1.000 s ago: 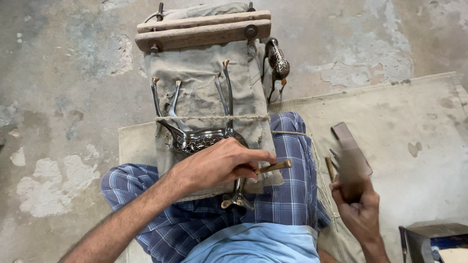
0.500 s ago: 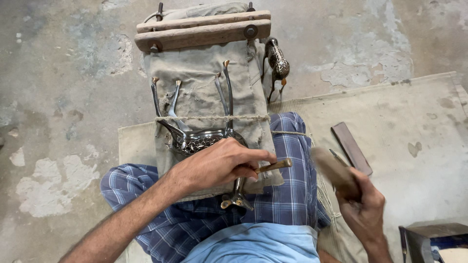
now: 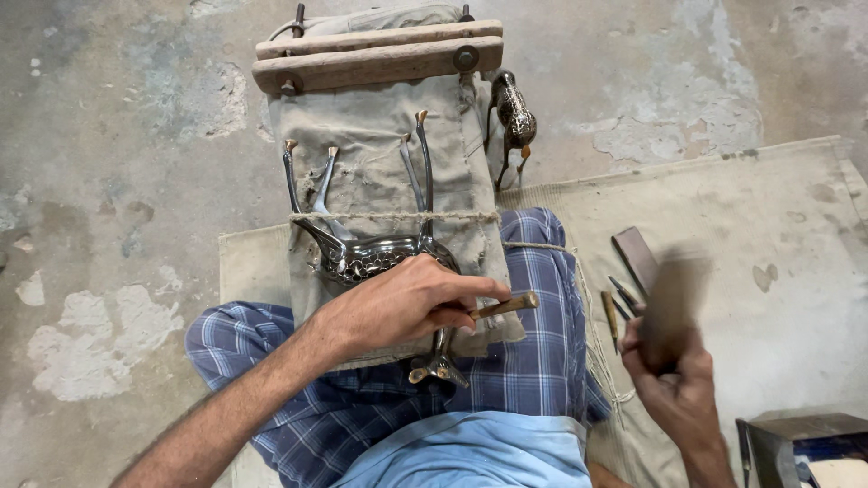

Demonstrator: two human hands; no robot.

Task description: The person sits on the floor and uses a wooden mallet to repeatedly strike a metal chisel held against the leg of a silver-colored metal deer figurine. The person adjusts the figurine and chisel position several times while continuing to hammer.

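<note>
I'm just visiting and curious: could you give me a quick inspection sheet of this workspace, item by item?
Surface: worn cloth mat on a patchy concrete floor.
Job's things: shiny metal animal figure lying on its back on a canvas-covered wooden block, tied down with cord.
Clutter: small hand tools and a flat dark bar on the mat; a second metal figure beside the block; a dark box at lower right.
Hands: left hand presses a wooden-handled tool to the figure; right hand grips a blurred wooden mallet.
Cables: nothing seen.
Surroundings: checked cloth over the person's lap.
</note>
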